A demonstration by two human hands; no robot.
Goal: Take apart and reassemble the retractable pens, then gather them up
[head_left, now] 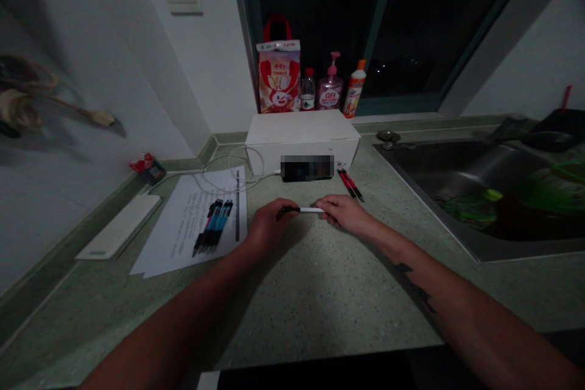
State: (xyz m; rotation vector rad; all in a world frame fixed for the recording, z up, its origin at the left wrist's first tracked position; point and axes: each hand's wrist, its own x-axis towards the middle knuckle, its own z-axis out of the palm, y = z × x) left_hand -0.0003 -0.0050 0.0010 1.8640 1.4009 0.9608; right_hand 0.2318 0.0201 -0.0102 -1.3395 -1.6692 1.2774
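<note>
Where it shows, the pen (307, 209) is black-and-white

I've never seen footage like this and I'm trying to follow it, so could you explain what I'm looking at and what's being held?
There's no machine here: these are a person's two bare hands. The single picture comes from a camera worn on the head, looking forward and down, so the forearms enter from the bottom. The left hand and right hand hold opposite ends of a slim black-and-white pen. On the speckled counter, several pens lie on printed sheets to the left. In front of a white box is a dark phone, partly blurred out, with two red-and-black pens beside it. The sink is at the right.
</note>
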